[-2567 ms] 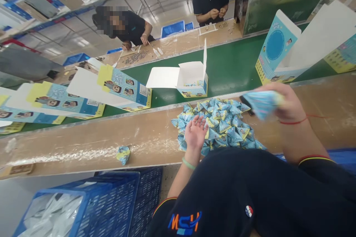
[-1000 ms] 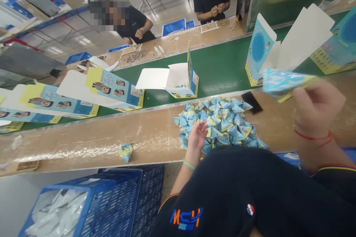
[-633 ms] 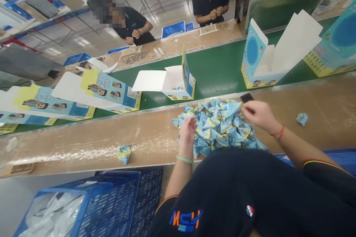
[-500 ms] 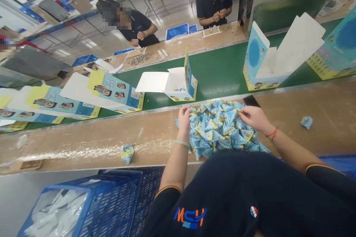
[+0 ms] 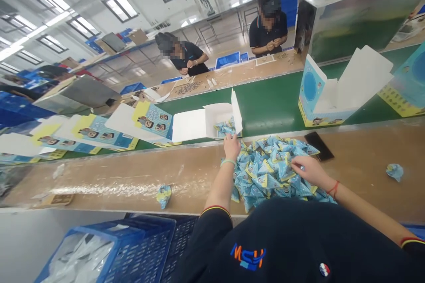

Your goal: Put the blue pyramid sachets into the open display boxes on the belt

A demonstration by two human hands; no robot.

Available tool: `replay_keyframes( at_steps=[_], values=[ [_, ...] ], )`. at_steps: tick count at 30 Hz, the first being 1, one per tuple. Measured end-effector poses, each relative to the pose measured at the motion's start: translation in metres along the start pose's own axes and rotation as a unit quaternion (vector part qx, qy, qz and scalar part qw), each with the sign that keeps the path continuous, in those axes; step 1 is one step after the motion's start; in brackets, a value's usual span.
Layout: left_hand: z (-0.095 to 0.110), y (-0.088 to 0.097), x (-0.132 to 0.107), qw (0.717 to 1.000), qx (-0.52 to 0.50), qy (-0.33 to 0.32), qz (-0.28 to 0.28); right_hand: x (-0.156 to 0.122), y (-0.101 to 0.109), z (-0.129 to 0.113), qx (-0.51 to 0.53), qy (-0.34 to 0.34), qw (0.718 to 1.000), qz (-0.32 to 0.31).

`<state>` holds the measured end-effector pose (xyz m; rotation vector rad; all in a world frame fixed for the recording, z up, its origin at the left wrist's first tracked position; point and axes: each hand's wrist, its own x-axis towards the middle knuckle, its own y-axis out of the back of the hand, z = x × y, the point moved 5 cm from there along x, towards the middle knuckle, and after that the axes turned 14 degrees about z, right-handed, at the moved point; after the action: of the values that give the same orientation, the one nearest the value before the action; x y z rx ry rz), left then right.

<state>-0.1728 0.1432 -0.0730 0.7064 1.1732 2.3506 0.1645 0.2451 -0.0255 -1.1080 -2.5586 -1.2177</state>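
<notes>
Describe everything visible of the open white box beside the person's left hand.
The box looks like thin card, plain white inside. It stands open at the near edge of the green belt. One wide flap lies flat to the left; a narrower flap stands up on the right. A few blue packets lie inside. The left hand is at its front edge; whether it touches cannot be told.

The shirt hides the near packets; the right edge cuts a box; what the left hand holds is unclear.
</notes>
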Motion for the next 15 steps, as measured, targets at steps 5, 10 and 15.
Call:
replay_keyframes(
  at_steps=[5, 10, 15],
  values=[
    [-0.010, -0.008, -0.024, 0.999, 0.028, -0.022, 0.005, 0.004, -0.020, 0.005, 0.026, -0.016, 0.999, -0.032],
    [-0.018, -0.016, -0.017, 0.998, 0.056, -0.003, 0.018, 0.008, -0.037, 0.021, 0.081, -0.073, 0.990, -0.088],
    [-0.023, -0.002, 0.014, 0.997, 0.081, 0.006, 0.002, -0.002, -0.035, 0.044, 0.128, -0.185, 0.973, -0.047]
  ],
)
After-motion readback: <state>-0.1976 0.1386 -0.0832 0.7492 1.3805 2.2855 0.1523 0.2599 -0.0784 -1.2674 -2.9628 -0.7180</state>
